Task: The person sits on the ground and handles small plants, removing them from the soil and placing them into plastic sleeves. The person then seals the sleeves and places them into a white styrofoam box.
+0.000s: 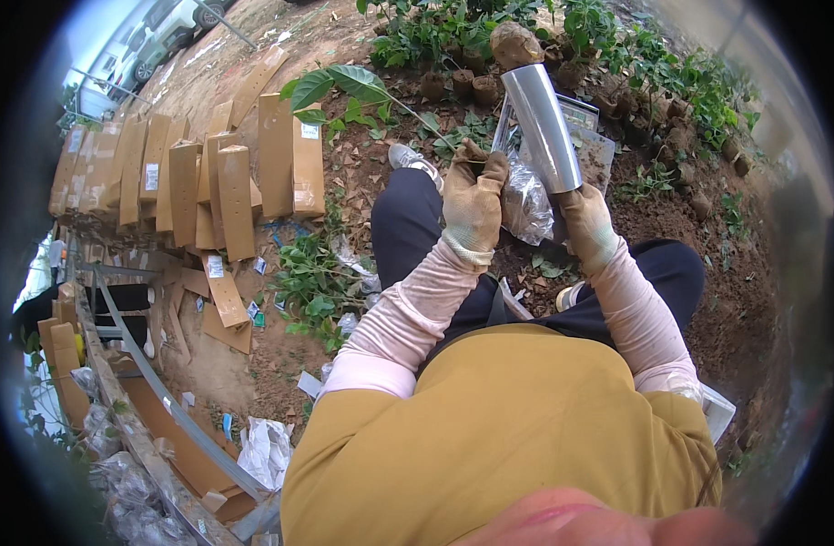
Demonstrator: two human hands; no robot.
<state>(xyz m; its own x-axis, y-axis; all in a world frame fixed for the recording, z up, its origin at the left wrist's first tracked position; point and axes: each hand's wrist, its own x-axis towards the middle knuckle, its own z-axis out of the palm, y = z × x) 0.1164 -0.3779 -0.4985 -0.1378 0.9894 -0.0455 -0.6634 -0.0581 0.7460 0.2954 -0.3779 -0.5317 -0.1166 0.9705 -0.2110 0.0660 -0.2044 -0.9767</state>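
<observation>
My left hand (473, 205), in a soiled work glove, grips the stem of a leafy seedling (359, 82). The stem slants up and left, its broad green leaves spreading at the far end. Against the glove's right side is a bundle in clear plastic film (528, 208); what is inside is mostly hidden. My right hand (586, 222), also gloved, holds the lower end of a shiny roll of stretch film (543, 130). The roll stands tilted, its top leaning left, and its near end covers some of the fingers. Film seems to stretch between roll and bundle.
Behind the roll lies a soil-stained flat plate (598, 160). Potted seedlings (485, 89) and a wrapped root ball (516, 45) line the far side. Long cardboard boxes (236, 201) stand at left, near a metal rail (151, 368). Cut greenery (314, 280) lies beside my left leg.
</observation>
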